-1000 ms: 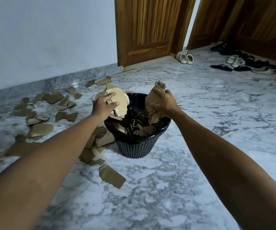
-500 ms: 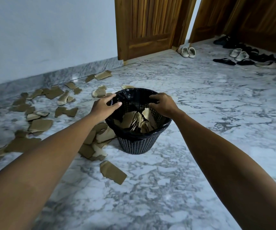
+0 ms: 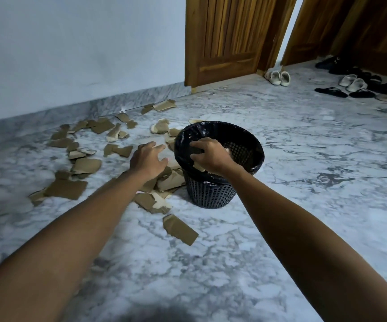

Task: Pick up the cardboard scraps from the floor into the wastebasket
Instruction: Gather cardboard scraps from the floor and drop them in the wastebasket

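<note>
- On the marble floor (image 3: 304, 159), left of the wastebasket (image 3: 211, 196), I see the cardboard scraps (image 3: 87, 165) spread out in a loose band that runs from the wall skirting down toward me.
- Several scraps are piled right against the basket's left side, one lone scrap (image 3: 180, 229) lies apart in front of it, and more pale pieces sit just behind its rim.
- I see the wastebasket standing upright, a dark mesh bin with a black liner folded over the rim.
- My right hand (image 3: 211, 156) is down inside the mouth of the basket, fingers bent over cardboard there; a pale edge shows beneath the palm, but I cannot tell whether the hand grips it or only presses on it.
- My left hand (image 3: 147, 160) hovers over the scraps beside the basket, fingers spread and relaxed, holding nothing.
- Both forearms reach in from the bottom corners.
- Farther back I see a wooden door (image 3: 222, 38) standing at the wall, with a pair of white slippers (image 3: 277, 77) near its foot.
- Off to the far right, dark and light shoes (image 3: 360, 87) sit in a row by another wooden panel.
</note>
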